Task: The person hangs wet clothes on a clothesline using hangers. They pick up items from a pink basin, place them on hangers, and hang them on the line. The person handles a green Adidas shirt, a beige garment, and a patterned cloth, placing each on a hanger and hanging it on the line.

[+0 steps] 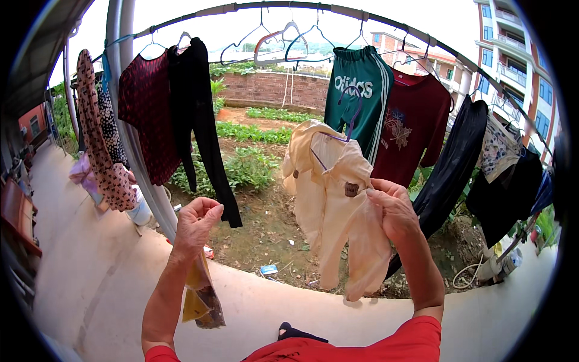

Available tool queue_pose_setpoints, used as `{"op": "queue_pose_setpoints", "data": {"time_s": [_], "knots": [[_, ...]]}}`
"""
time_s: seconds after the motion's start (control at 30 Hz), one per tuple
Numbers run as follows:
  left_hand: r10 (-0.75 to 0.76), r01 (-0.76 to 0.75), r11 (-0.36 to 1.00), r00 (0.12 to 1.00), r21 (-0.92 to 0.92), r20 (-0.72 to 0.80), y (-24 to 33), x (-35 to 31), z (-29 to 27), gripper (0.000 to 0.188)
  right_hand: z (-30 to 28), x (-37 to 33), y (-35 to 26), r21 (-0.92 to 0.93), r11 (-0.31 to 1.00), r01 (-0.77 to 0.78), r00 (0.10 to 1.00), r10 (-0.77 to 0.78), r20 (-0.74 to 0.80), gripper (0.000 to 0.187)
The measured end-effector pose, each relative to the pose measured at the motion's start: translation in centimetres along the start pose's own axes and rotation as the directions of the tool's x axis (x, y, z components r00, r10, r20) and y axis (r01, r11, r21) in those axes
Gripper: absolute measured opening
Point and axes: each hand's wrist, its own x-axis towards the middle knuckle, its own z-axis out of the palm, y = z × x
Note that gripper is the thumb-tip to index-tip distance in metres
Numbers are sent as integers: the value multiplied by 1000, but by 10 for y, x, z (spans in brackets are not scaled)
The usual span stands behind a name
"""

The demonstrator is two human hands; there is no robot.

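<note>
My right hand (393, 208) pinches the edge of a small cream garment (338, 181) near a brown patch, fingers closed. A purple hanger (351, 114) sits in the garment's neck opening, its hook up in front of green trousers (360, 90). My left hand (196, 224) is raised at the left, thumb pressed on curled fingers. Whatever is in that pinch is hidden. Beneath it, a clear and yellow plastic bag (204, 298) with dark contents hangs beside my forearm; its top is out of sight, so I cannot tell where it is held.
A rail (283, 6) arches overhead with bare hangers (281, 43) in the middle. Black trousers (202, 114) and a patterned dark red top (148, 114) hang left; a maroon shirt (413, 117) hangs right. A metal post (129, 151) stands left. Beyond the concrete floor (102, 289) lies a planted garden (253, 163).
</note>
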Motion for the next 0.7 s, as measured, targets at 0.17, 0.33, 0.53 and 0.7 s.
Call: {"op": "queue_pose_setpoints", "data": {"time_s": [0.17, 0.33, 0.53, 0.7], "knots": [[217, -224, 970, 973, 96, 71, 45, 73, 44, 14, -10, 34, 14, 28, 1000, 13, 1000, -14, 24, 31], [472, -432, 863, 874, 263, -113, 97, 168, 90, 38, -24, 58, 13, 56, 998, -4, 1000, 4, -8, 35], [692, -496, 585, 717, 642, -77, 106, 258, 117, 50, -25, 74, 11, 58, 998, 12, 1000, -11, -29, 36], [594, -312, 536, 800, 785, -87, 122, 280, 139, 40, -24, 81, 13, 30, 998, 63, 997, -61, -56, 37]]}}
